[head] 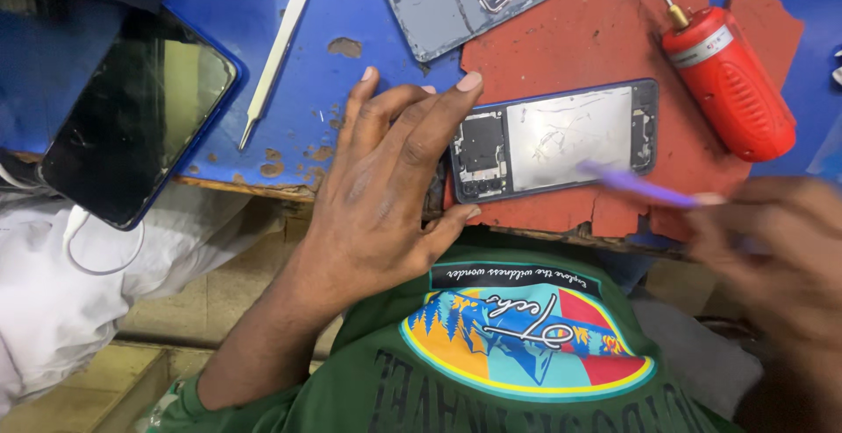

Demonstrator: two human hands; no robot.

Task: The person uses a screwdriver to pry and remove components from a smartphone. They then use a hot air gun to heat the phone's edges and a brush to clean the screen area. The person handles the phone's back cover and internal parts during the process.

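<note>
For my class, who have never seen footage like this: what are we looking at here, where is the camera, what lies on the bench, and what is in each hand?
This is one picture from a camera worn on a person's head, looking down at their own two bare hands; no machine is involved. The left hand grips the end of an opened phone, its back removed so the inner parts and a silvery plate show. The right hand, blurred, holds a thin purple tool with its tip over that plate. The phone lies on a worn red mat on a blue bench. Around it lie the grey back cover, a red cylindrical tool with a metal tip, white tweezers and another dark-screened phone.
</note>
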